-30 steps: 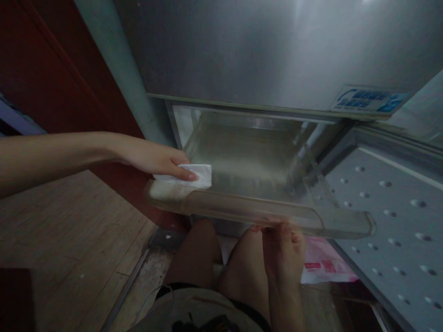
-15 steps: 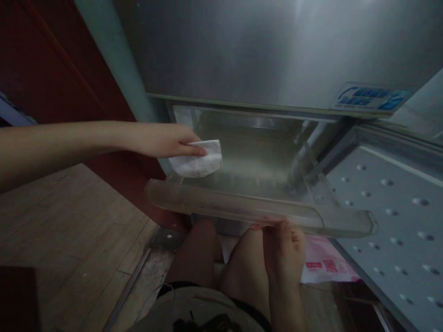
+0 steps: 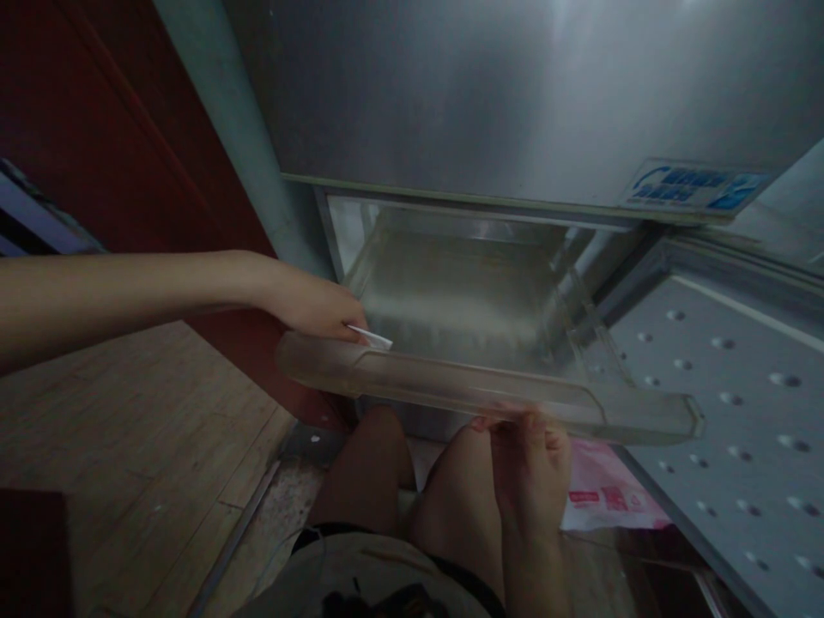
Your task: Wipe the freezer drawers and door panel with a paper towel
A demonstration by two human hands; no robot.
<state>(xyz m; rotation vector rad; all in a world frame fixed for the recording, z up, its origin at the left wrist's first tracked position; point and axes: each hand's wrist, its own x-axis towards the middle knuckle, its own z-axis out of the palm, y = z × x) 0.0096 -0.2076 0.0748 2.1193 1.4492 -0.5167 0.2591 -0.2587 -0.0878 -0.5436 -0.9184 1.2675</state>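
A clear plastic drawer (image 3: pixel 451 382) is pulled partway out of a metal fridge or freezer cabinet. My left hand (image 3: pixel 318 309) reaches in behind the left end of the drawer's front and grips a folded white tissue or cloth (image 3: pixel 377 338); only a thin edge of it shows. Beneath the drawer's front edge, my right hand (image 3: pixel 531 459) has its fingers curled up against the plastic, holding the drawer from below. Its fingertips are partly hidden.
The cabinet's lower door (image 3: pixel 727 386), dimpled on its inner side, stands swung out at the right. Above is a closed metal door (image 3: pixel 482 103) with a blue sticker. A pink and white bag (image 3: pixel 608 489) lies under the drawer. A dark red door (image 3: pixel 148 154) is at the left.
My left hand has moved down to the drawer's front-left corner, with the white tissue or cloth now turned edge-on. My right hand stays at the drawer's front.
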